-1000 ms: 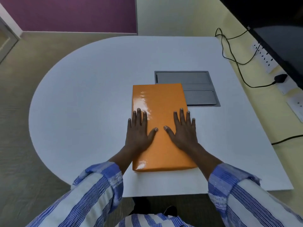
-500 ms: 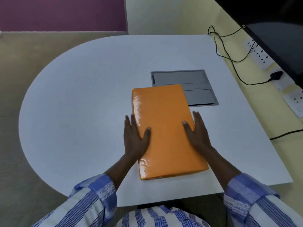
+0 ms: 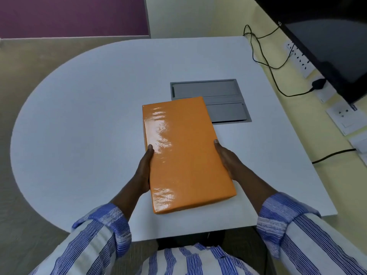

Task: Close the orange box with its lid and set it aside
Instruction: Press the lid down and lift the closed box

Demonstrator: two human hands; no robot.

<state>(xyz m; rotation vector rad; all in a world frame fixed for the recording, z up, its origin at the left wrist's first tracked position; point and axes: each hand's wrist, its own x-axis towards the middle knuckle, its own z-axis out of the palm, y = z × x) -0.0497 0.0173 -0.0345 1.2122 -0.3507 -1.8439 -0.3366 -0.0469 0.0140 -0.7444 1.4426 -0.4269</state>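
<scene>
One orange box (image 3: 184, 153), lid on, sits between two hands. Its long axis runs away from the person, the far end angled slightly to the left. The left hand (image 3: 144, 171) grips the left long side, thumb over the top edge; the right hand (image 3: 228, 159) clamps the opposite side, thumb on the upper rim. The other fingers are hidden under the box. One grey hatch (image 3: 226, 100) in the table (image 3: 89, 116) lies beyond the fingertips, the box's far corner overlapping it.

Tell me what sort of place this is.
Probably an office or meeting room: a white table with a grey cable hatch set into its top, wall sockets with cables plugged in, and a large dark screen on the right.
</scene>
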